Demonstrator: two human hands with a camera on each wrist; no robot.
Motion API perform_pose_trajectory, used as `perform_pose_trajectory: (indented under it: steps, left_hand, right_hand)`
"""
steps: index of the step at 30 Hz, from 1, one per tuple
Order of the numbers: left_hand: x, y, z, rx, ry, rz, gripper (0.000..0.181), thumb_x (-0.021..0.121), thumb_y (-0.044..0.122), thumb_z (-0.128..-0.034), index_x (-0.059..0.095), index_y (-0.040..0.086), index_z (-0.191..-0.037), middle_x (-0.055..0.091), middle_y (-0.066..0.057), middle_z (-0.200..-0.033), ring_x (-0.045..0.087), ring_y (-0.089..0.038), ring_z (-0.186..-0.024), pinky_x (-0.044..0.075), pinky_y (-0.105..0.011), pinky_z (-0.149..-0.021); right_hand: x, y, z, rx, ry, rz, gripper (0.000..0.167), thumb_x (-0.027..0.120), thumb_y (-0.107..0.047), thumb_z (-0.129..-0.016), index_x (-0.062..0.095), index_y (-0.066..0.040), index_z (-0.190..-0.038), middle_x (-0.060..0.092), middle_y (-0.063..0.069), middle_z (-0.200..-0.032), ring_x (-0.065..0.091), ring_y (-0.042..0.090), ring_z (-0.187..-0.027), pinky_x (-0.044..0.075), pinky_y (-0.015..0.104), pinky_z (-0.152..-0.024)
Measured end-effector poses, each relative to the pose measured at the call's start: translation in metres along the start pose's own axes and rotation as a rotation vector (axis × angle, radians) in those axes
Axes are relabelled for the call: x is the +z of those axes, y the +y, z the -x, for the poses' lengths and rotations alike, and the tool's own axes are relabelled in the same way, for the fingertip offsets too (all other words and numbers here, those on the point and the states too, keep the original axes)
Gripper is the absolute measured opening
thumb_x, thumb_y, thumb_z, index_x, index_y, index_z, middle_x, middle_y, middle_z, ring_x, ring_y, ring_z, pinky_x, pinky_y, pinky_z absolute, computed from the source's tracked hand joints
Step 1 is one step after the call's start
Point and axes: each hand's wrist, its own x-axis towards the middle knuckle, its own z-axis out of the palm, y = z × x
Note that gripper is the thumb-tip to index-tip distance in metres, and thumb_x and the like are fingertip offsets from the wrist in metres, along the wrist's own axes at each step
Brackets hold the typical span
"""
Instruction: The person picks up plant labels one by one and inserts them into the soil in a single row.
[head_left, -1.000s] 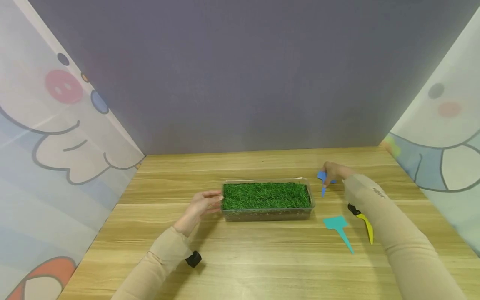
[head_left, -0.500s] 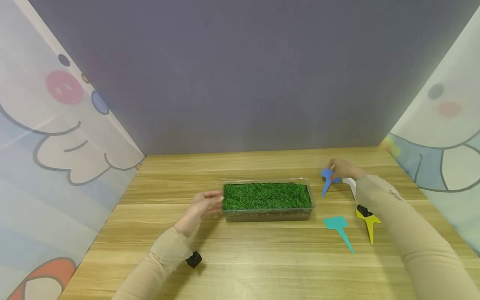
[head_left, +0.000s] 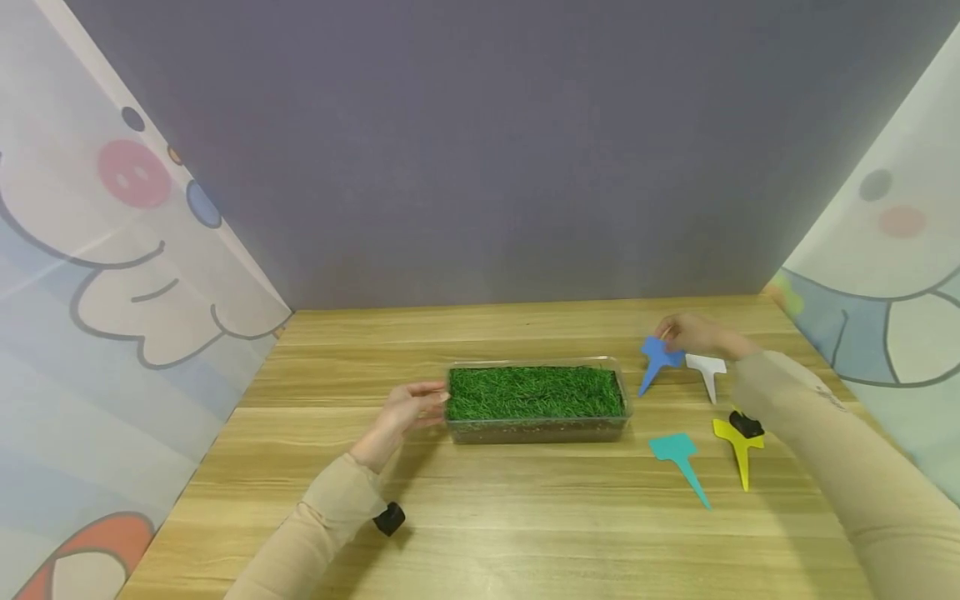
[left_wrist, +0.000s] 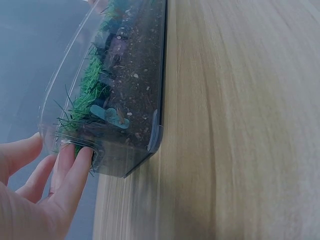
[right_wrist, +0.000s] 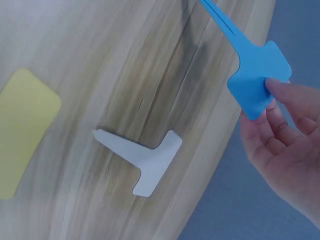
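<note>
A clear plastic container (head_left: 540,434) filled with soil and topped with green grass (head_left: 532,392) sits on the table. At its left end my left hand (head_left: 401,412) touches the end wall with extended fingers (left_wrist: 75,175). To the right of the container, my right hand (head_left: 693,333) pinches the head of a blue T-shaped plant label (right_wrist: 257,70) between thumb and fingers. The label's pointed stem aims toward the lower left in the head view, and its shadow shows on the wood in the right wrist view.
A white plant label (head_left: 707,368) lies just right of the blue one. Nearer the front lie a yellow label (head_left: 741,454), partly covered by the black wrist camera (head_left: 746,423), and a teal label (head_left: 675,447). A grey panel (head_left: 480,167) stands behind the table.
My right hand has shifted right and slightly back, lifting the blue label. The white and yellow labels have come into fuller view as the arm moved right. My left hand stays put.
</note>
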Motion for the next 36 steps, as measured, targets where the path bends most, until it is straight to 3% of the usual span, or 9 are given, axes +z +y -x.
perform_pose_trajectory:
  steps: [4, 7, 14, 24, 31, 36]
  left_hand:
    - [0.000, -0.001, 0.000, 0.009, 0.002, 0.000, 0.038, 0.060, 0.006, -0.0812, 0.052, -0.004, -0.117, 0.055, -0.021, -0.111, 0.059, -0.021, -0.079, 0.053, -0.035, -0.078]
    - [-0.002, -0.001, 0.002, 0.042, -0.032, 0.011, 0.038, 0.064, 0.010, -0.0795, 0.054, -0.003, -0.114, 0.057, -0.019, -0.107, 0.059, -0.022, -0.080, 0.053, -0.034, -0.077]
    - [-0.003, -0.005, -0.002, 0.038, -0.023, -0.004, 0.038, 0.062, 0.008, -0.0800, 0.054, -0.003, -0.115, 0.057, -0.019, -0.109, 0.058, -0.022, -0.082, 0.053, -0.034, -0.078]
    - [-0.007, -0.014, -0.010, 0.066, -0.064, 0.007, 0.038, 0.064, 0.012, -0.0800, 0.055, 0.000, -0.115, 0.057, -0.017, -0.107, 0.058, -0.022, -0.080, 0.054, -0.034, -0.076]
    - [-0.001, -0.001, 0.000, 0.007, 0.000, -0.010, 0.038, 0.060, 0.007, -0.0823, 0.051, -0.004, -0.118, 0.053, -0.021, -0.114, 0.057, -0.021, -0.081, 0.052, -0.036, -0.081]
    - [-0.001, -0.001, -0.001, -0.014, 0.009, -0.007, 0.039, 0.060, 0.007, -0.0816, 0.052, -0.003, -0.118, 0.053, -0.020, -0.115, 0.058, -0.021, -0.081, 0.052, -0.035, -0.081]
  right_hand:
    - [0.001, -0.003, 0.002, -0.032, 0.017, -0.010, 0.023, 0.051, 0.002, -0.083, 0.050, 0.013, -0.103, 0.057, 0.021, -0.093, 0.055, 0.027, -0.084, 0.052, 0.036, -0.069]
    - [0.001, -0.008, 0.004, -0.046, 0.049, -0.003, 0.022, 0.049, 0.003, -0.083, 0.050, 0.014, -0.103, 0.058, 0.019, -0.090, 0.055, 0.024, -0.080, 0.051, 0.034, -0.067]
    - [-0.001, -0.028, 0.008, -0.113, 0.200, 0.044, 0.021, 0.050, 0.005, -0.081, 0.054, 0.014, -0.099, 0.060, 0.017, -0.085, 0.055, 0.022, -0.076, 0.049, 0.026, -0.061]
    - [-0.001, -0.066, 0.014, -0.111, 0.377, 0.142, 0.020, 0.052, 0.000, -0.081, 0.058, 0.006, -0.099, 0.058, 0.013, -0.080, 0.051, 0.022, -0.070, 0.042, 0.026, -0.054]
    - [0.005, -0.087, 0.015, -0.136, 0.433, 0.129, 0.018, 0.053, -0.001, -0.083, 0.059, 0.002, -0.099, 0.057, 0.012, -0.078, 0.050, 0.023, -0.070, 0.038, 0.026, -0.050]
    - [0.009, -0.100, 0.013, -0.167, 0.444, 0.122, 0.017, 0.053, -0.001, -0.083, 0.061, 0.001, -0.098, 0.058, 0.010, -0.077, 0.051, 0.023, -0.072, 0.040, 0.027, -0.053]
